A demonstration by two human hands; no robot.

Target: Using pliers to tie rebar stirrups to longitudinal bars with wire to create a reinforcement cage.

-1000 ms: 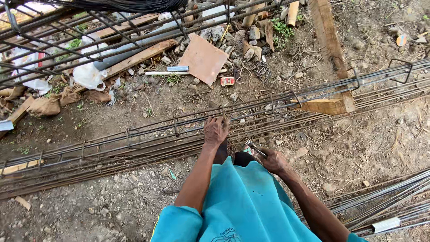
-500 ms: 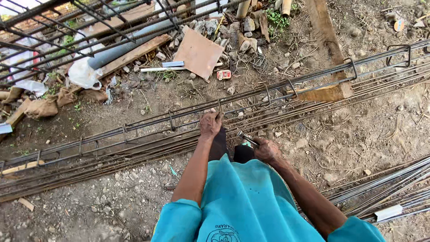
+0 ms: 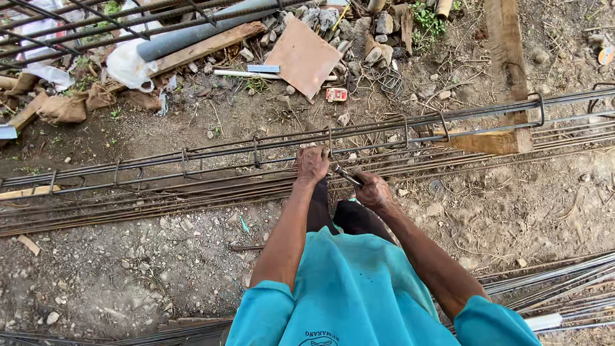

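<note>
Bare dirt ground (image 3: 128, 275), pretty messy

Long steel rebar cage (image 3: 224, 157), brown square cardboard sheet (image 3: 303, 56) and thick wooden beam (image 3: 506, 57) lie on it.

A small red-and-white packet (image 3: 336, 95) lies below the brown board (image 3: 303, 57).

Head camera, looking steeply down

It faces the dirt ground (image 3: 128, 275) from standing height; the wearer's arms and torso fill the lower centre.
</note>
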